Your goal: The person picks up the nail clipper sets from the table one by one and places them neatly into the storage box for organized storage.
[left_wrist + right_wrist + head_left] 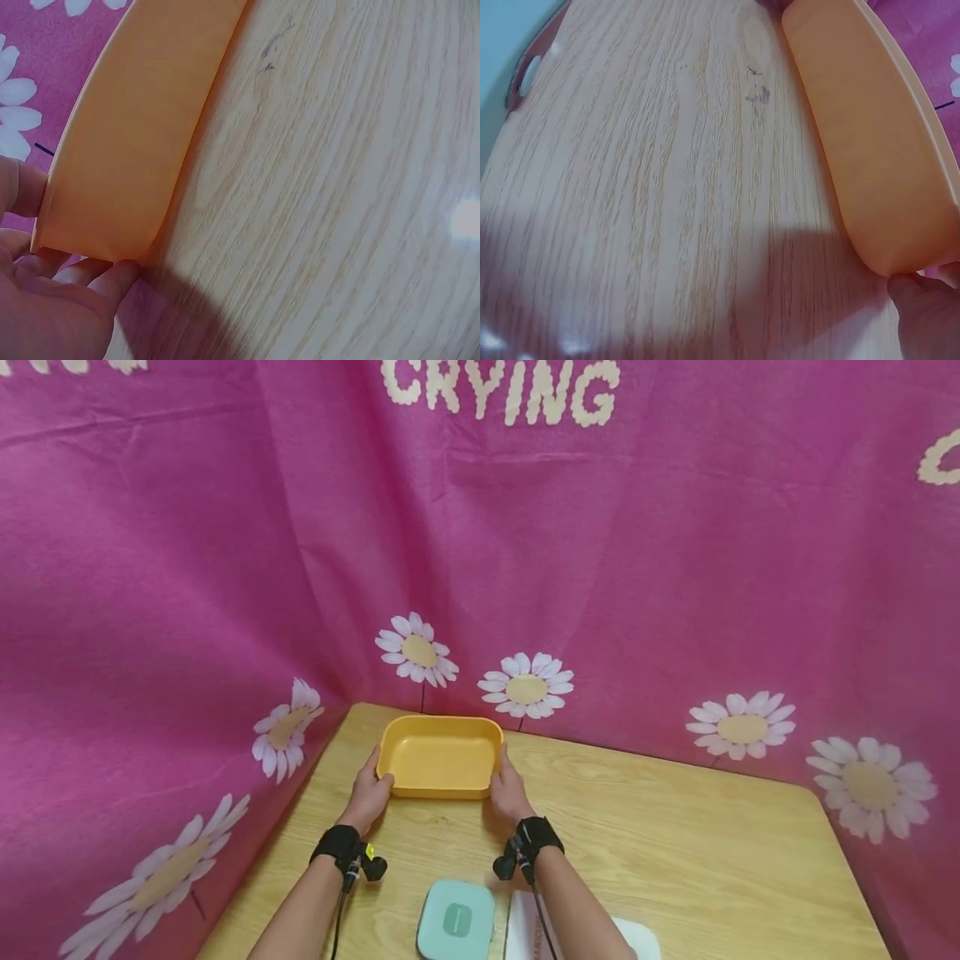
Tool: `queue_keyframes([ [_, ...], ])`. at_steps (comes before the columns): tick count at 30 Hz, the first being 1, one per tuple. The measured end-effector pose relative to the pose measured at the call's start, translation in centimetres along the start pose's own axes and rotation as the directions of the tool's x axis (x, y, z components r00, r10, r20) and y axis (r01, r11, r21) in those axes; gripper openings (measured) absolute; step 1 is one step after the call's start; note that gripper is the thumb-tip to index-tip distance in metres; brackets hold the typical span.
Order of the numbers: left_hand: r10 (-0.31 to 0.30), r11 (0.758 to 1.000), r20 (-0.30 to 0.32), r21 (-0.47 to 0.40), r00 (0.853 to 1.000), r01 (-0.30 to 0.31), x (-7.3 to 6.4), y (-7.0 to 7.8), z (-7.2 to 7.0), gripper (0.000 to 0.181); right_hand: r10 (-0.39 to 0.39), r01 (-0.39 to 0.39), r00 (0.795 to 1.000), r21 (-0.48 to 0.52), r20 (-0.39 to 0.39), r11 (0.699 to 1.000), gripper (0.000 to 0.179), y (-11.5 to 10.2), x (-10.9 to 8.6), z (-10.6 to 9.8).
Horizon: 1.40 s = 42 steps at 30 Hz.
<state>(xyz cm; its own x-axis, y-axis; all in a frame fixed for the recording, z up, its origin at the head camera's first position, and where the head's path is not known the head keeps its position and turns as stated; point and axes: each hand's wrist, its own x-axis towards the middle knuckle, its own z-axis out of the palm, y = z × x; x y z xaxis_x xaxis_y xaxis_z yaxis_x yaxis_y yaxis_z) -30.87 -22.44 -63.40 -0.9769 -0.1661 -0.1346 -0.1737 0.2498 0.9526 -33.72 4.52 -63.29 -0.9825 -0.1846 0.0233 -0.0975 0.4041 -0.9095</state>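
A yellow rectangular plastic bin (441,792) with rounded corners stands near the back left of the wooden table, and nothing lies inside it. My left hand (369,789) grips its left end, thumb at the rim and fingers round the outer wall. At the opposite end my right hand (510,787) holds it the same way. From the left wrist view, the bin's side wall (135,135) looks orange, with fingertips at its lower corner. In the right wrist view the right hand (930,311) shows only partly, at the bin's near corner.
A mint-green square case (457,920) lies at the table's front, between my forearms. Beside it, partly under my right forearm, is a white box with red lettering (522,927). A white rounded object (639,937) sits right of that forearm. Pink curtain (600,568) borders the table.
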Motion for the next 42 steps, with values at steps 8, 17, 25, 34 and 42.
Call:
queue_keyframes([
  [8, 0.003, 1.000, 0.044, -0.005, 0.999, -0.003, -0.7, 0.5, 1.4, 0.076, 0.019, -0.019, 1.000, 0.041, -0.015, 0.999, 0.060, 0.7, -0.5, -1.1],
  [17, -0.011, 1.000, 0.073, -0.007, 0.997, 0.011, -1.3, 1.0, 4.0, 0.076, 0.074, -0.074, 0.997, -0.006, -0.032, 0.997, 0.062, 1.5, -1.1, -3.6],
  [25, -0.024, 1.000, 0.078, -0.017, 0.997, 0.025, -1.3, 0.8, 5.1, 0.076, 0.048, -0.048, 0.998, -0.008, -0.051, 0.999, 0.062, 2.0, -1.8, -4.5],
  [34, -0.019, 0.999, 0.088, -0.031, 0.996, 0.022, -1.2, 1.1, 6.1, 0.075, 0.075, -0.074, 0.996, 0.015, -0.055, 0.997, 0.060, 2.3, -2.3, -5.3],
  [42, -0.007, 0.999, 0.086, -0.031, 0.996, 0.010, -1.0, 1.6, 7.0, 0.075, 0.066, -0.066, 0.996, -0.001, -0.065, 0.998, 0.062, 3.0, -2.2, -6.3],
])
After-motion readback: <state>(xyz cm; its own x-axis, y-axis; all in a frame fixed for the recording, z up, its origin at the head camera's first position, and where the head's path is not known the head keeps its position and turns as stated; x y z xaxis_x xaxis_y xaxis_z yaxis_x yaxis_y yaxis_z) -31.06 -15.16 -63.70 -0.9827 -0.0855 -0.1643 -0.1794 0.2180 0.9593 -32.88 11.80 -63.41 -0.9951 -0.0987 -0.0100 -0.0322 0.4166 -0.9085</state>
